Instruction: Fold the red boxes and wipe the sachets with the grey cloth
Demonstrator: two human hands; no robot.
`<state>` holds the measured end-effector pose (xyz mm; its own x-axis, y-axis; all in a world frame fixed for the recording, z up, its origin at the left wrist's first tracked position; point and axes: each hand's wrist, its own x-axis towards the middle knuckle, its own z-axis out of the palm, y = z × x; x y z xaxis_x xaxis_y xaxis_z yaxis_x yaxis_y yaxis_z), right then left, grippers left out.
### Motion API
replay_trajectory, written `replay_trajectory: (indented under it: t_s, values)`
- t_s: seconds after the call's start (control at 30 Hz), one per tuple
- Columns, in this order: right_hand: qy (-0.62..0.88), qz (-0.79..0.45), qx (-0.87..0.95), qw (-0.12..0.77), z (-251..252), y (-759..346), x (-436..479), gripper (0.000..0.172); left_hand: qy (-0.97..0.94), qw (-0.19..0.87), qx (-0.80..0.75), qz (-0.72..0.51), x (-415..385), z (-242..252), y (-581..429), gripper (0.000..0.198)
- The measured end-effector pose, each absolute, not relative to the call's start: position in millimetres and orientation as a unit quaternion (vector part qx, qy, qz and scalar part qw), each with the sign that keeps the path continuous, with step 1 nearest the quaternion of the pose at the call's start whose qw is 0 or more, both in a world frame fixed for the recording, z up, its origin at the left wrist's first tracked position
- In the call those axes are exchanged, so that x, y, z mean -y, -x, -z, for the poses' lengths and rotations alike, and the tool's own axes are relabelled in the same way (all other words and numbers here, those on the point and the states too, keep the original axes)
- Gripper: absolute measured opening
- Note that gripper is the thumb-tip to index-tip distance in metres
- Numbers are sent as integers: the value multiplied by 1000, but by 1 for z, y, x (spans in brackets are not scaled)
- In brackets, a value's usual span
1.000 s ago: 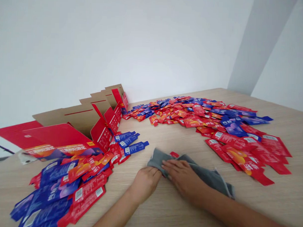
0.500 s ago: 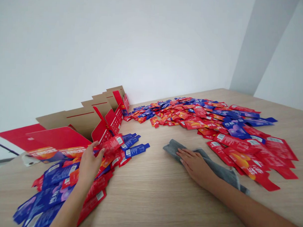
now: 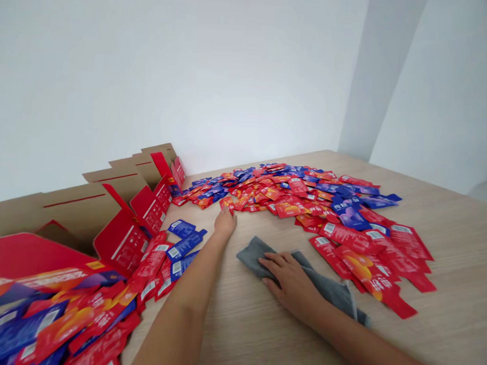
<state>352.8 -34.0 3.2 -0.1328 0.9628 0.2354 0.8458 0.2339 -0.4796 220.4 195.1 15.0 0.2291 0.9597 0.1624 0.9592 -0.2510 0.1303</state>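
Observation:
My left hand (image 3: 225, 224) reaches forward to the near edge of the big pile. Its fingers are drawn together at a small red-and-orange flat packet (image 3: 227, 204), gripping its near end; the fingertips are partly hidden. My right hand (image 3: 286, 280) lies flat on a folded grey cloth (image 3: 251, 253), fingers stretched and a little apart. Behind both hands spreads the pile of red and blue flat packets (image 3: 293, 185), overlapping loosely. To the left of my left forearm, another heap of red and blue packets (image 3: 98, 326) lies in front of the open boxes.
Several open red cardboard boxes (image 3: 119, 242) with brown insides stand in a row along the left, flaps up. The wooden table (image 3: 238, 331) meets a white wall (image 3: 231, 86) at the back. Loose blue packets (image 3: 184, 246) lie beside the left heap.
My left hand has left a red packet on the left heap and moved forward and right to the big pile. My right hand stays on the cloth. The view has turned left-to-right slightly.

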Motion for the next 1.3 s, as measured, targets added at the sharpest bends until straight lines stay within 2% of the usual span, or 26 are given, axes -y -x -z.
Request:
replay_trajectory:
  t_s: [0.1, 0.23, 0.37, 0.43, 0.5, 0.57, 0.63, 0.7, 0.8, 0.87, 1.0, 1.13, 1.3]
  values:
    - [598, -123, 742, 277, -2, -355, 32, 37, -788, 2, -611, -77, -199, -14, -228, 31]
    - [588, -159, 719, 333, 4, -359, 27, 35, -813, 0, -578, -61, -171, -16, -210, 28]
    - [585, -199, 676, 401, 9, -366, 21, 37, -831, 21, -551, -78, -109, -17, -182, 27]
    - [582, -190, 659, 437, 9, -366, 22, 39, -810, 164, -540, -161, -72, -14, -173, 33]
    - [574, -166, 666, 446, 6, -360, 27, 41, -711, 404, -507, -272, -35, -8, -168, 36]
    - [554, -147, 709, 411, 2, -348, 37, 41, -570, 596, -464, -323, -5, -3, -167, 37]
    - [520, -140, 769, 345, -3, -331, 49, 42, -487, 673, -448, -330, 15, 0, -169, 37]
    - [489, -140, 811, 289, -5, -318, 58, 44, -461, 688, -454, -327, 24, 2, -170, 36]
    - [478, -146, 830, 250, -6, -316, 59, 45, -467, 701, -452, -293, 24, 1, -169, 27]
    - [491, -145, 826, 235, -4, -324, 52, 43, -476, 726, -438, -235, 21, -1, -165, 24]
    - [543, -132, 796, 231, -1, -336, 44, 43, -487, 752, -410, -169, 18, -3, -158, 31]
    - [495, -147, 826, 227, -1, -331, 49, 43, -507, 754, -404, -107, 16, -3, -155, 31]
    - [557, -113, 794, 215, 5, -349, 35, 42, -514, 730, -420, -161, 10, -12, -145, 33]
